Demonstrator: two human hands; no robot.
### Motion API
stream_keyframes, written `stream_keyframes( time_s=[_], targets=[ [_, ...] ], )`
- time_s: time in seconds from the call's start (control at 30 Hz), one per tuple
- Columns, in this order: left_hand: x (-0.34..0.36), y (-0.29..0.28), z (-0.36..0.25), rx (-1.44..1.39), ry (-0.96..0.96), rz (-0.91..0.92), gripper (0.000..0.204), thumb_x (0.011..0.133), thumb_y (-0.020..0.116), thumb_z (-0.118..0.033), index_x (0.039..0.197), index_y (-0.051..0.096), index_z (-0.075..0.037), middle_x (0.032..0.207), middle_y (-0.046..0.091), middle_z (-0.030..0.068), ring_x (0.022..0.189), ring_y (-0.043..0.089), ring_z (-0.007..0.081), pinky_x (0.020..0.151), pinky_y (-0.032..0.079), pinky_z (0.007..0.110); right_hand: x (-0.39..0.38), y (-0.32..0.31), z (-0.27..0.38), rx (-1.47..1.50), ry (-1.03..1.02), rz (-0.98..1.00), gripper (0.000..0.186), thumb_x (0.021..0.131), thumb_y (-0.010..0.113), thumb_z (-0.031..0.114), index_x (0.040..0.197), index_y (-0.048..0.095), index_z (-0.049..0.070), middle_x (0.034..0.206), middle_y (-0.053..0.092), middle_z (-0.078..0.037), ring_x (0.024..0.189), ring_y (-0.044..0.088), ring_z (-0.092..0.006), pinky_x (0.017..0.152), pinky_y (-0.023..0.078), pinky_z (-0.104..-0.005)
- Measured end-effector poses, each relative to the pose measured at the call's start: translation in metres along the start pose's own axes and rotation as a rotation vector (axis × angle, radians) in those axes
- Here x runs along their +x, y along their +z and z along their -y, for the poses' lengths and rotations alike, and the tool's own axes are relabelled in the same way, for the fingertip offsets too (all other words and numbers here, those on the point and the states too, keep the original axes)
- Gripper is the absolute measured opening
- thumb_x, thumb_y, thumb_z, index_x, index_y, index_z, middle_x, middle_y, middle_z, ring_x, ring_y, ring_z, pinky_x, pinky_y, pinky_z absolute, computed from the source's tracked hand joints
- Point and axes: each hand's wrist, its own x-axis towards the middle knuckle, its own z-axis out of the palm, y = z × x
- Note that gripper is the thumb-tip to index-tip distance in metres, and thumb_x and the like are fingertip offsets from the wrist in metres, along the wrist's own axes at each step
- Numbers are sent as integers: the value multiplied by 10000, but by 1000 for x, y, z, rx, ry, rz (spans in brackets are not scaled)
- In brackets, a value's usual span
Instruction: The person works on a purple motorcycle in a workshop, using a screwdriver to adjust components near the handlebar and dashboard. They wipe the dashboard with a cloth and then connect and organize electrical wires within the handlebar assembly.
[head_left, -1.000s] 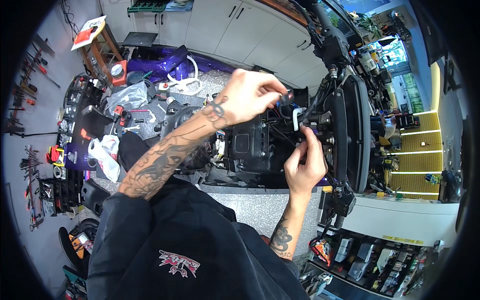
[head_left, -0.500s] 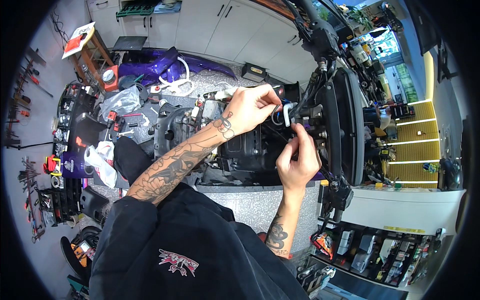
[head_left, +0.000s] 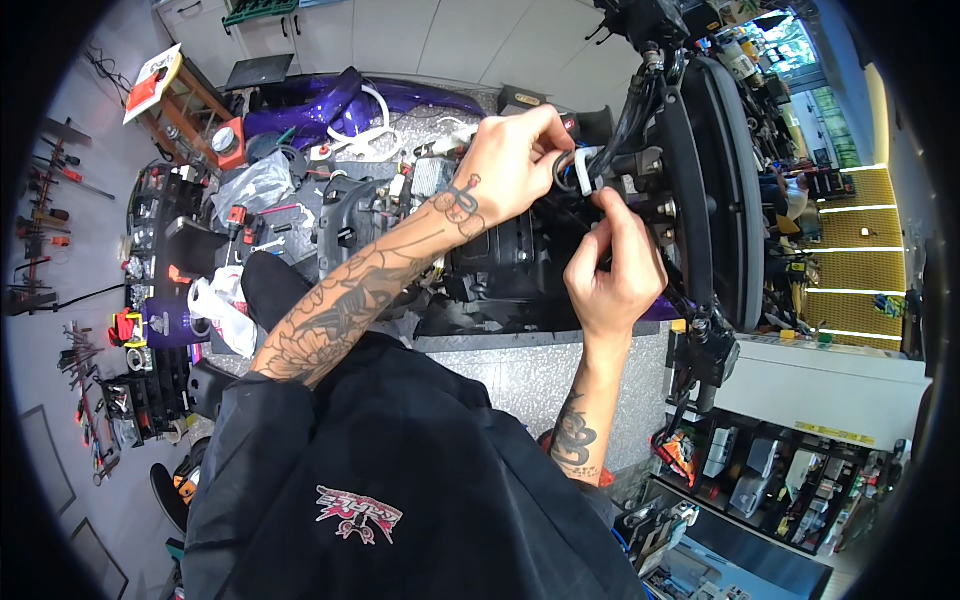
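My left hand [head_left: 522, 160] comes in from the left with thumb and forefinger pinched at a thin black wire [head_left: 564, 172], whose end is hidden by the fingertips. Right beside it, a bent white strip [head_left: 584, 172] stands among dark cables. At the strip's lower end the thumb and forefinger of my right hand [head_left: 617, 265] are pressed together; the exact grip is partly hidden. Both hands are over the stripped body of a scooter [head_left: 500, 255], just left of its handlebar and front section [head_left: 690, 190].
Purple body panels [head_left: 350, 105] lie at the back left. A red drill [head_left: 238, 222], a clear plastic bag [head_left: 255, 190] and a white bag [head_left: 225, 315] are at the left. A cable bundle [head_left: 635, 115] runs down from the handlebar. Shelves with parts [head_left: 760, 480] stand at the lower right.
The view has shifted, so the scene sits somewhat differently in the picture. Both hands stay pinched around the white strip, with the right fingertips still at its lower end.
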Motion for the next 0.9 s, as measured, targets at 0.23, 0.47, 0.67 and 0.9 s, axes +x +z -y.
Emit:
stream_keyframes(
  time_s=[0.23,0.47,0.67,0.9],
  targets=[
    [0,-5,1,4,-38,51,164,945,822,-35,1045,702,13,971,826,116,931,812,162,820,657,314,-2,2,-1,4,-16,-18,420,781,694,-107,1167,790,28,974,799,-105,778,749,-258,727,588,-357],
    [8,-11,17,245,225,55,189,870,812,-55,1004,682,-25,869,794,155,855,792,390,742,627,454,-5,5,-4,13,-29,-44,424,777,698,-102,1159,803,49,953,794,-99,777,746,-267,719,593,-364],
    [28,-12,14,518,421,169,149,850,827,-110,919,711,-47,807,766,152,802,783,379,712,623,439,-8,5,-8,73,-68,-85,441,768,704,-95,1167,808,62,937,786,-95,793,746,-265,735,594,-372],
    [17,-7,16,460,266,77,86,841,819,-83,917,785,-62,846,790,157,833,802,341,760,632,427,-5,5,-3,54,-55,-67,324,861,708,-110,1149,792,12,983,810,-134,861,791,-274,807,627,-351]
  ],
)
